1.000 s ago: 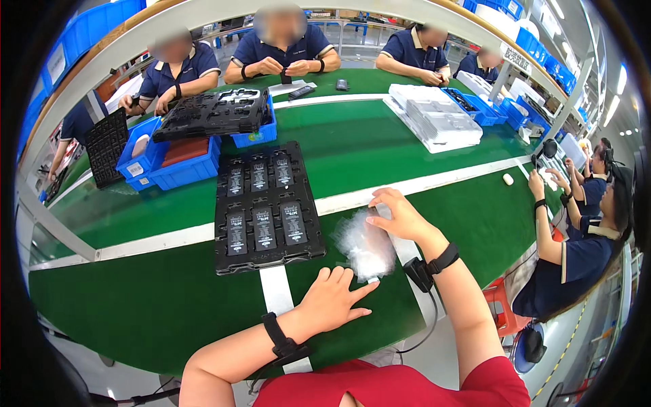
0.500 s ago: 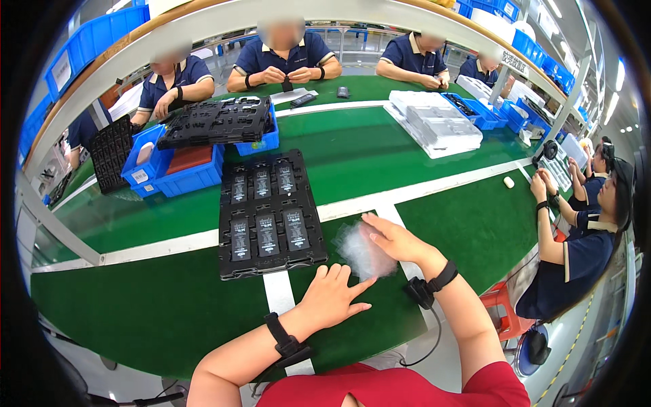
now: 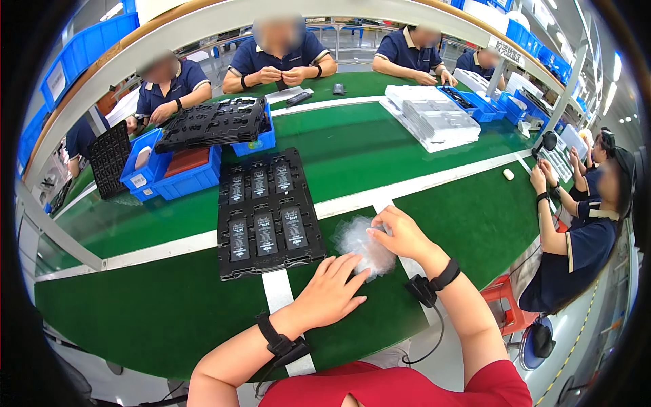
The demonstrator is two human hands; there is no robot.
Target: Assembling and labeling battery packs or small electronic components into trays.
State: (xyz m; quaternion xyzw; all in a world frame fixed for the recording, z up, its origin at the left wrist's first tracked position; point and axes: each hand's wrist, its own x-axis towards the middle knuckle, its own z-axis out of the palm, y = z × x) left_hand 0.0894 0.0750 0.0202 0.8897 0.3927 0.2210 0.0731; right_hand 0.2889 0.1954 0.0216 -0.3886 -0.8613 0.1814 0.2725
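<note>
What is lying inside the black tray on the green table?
The black tray holds six flat black rectangular parts, in two rows of three. Whether anything lies beneath those parts is covered and cannot be seen.

clear bag contents indistinct; right hand fingertips hidden

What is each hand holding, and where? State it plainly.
Right hand pinches the crumpled clear plastic film at its upper right edge; left hand lies flat, fingertips pressing its lower edge.

Crinkly clear plastic bag, perhaps glossy
</note>
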